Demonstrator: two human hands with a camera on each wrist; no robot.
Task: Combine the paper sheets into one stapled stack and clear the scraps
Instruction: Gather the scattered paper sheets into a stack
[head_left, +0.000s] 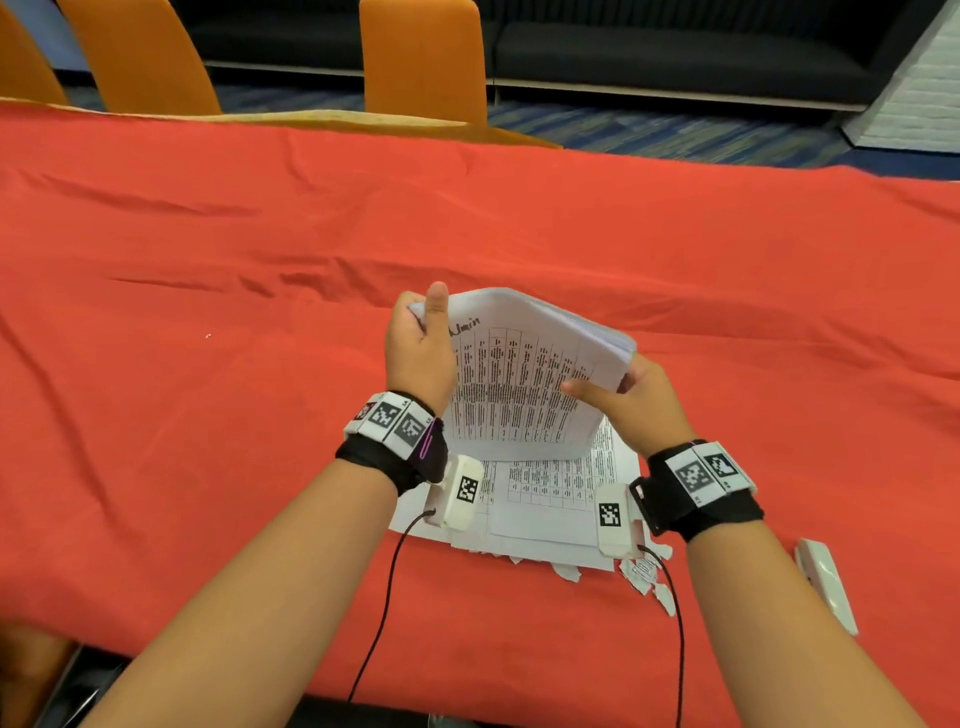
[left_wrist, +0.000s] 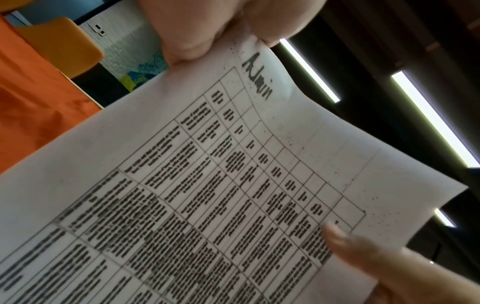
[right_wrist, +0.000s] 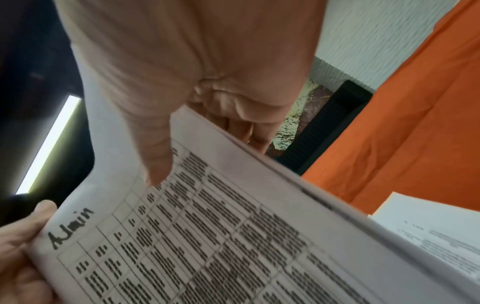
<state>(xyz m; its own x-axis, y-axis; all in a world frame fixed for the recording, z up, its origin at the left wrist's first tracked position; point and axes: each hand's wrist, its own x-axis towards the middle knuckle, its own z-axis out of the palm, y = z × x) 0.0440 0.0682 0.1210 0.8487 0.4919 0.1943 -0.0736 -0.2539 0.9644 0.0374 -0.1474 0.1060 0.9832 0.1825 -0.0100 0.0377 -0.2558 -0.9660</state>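
Near the table's front edge lie torn scraps (head_left: 644, 574), a stapler (head_left: 826, 584) and loose sheets (head_left: 545, 499). Above them, the left hand (head_left: 418, 345) and right hand (head_left: 641, 400) pinch the paper stack (head_left: 524, 374) by opposite corners. It looks light and floppy, so it should be held at the edges.

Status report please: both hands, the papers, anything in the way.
Left hand and right hand grip the raised white printed paper stack. More printed sheets lie on the red cloth. Torn white scraps uncleared; white stapler untouched.
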